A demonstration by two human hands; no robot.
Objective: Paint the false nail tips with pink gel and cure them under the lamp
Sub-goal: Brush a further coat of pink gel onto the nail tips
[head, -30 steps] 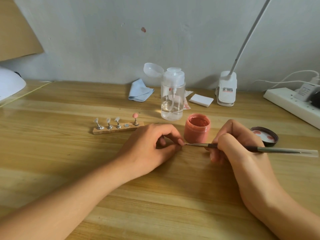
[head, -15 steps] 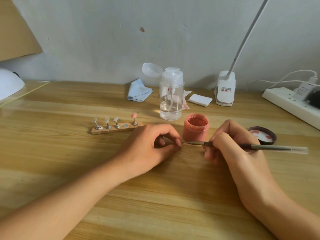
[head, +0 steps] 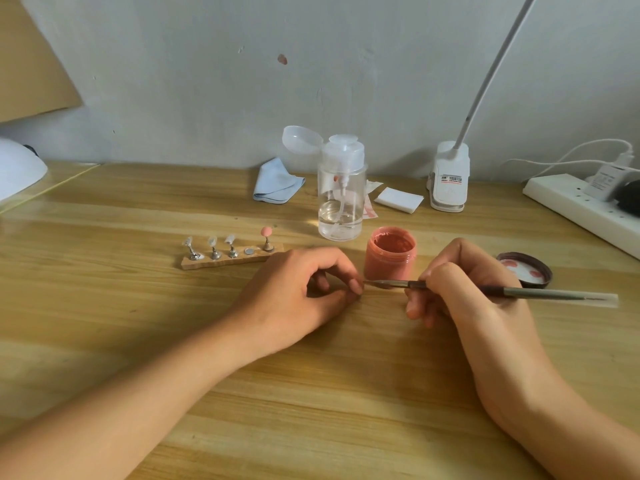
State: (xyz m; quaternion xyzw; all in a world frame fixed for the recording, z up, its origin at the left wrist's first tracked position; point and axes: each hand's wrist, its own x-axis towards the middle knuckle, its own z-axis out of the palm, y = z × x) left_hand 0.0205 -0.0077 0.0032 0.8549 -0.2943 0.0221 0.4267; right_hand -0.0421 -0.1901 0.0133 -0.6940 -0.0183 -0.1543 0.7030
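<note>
Brushwork on a false nail tip, mid-coat. Over the last second the brush (head: 519,292) has barely moved: its bristle end stays at the pinched fingers of the left hand (head: 294,289), which hide whatever they hold, so painting is probably ongoing. The right hand (head: 460,292) fingers grip the handle. The wooden stand (head: 232,261) has five places: three clear tips (head: 212,241), one pink tip (head: 266,231) and one bare magnet (head: 249,251). One open gel jar (head: 389,259) and one lid (head: 524,270) rest on the surface (head: 311,393); one white lamp (head: 17,171) sits far left.
</note>
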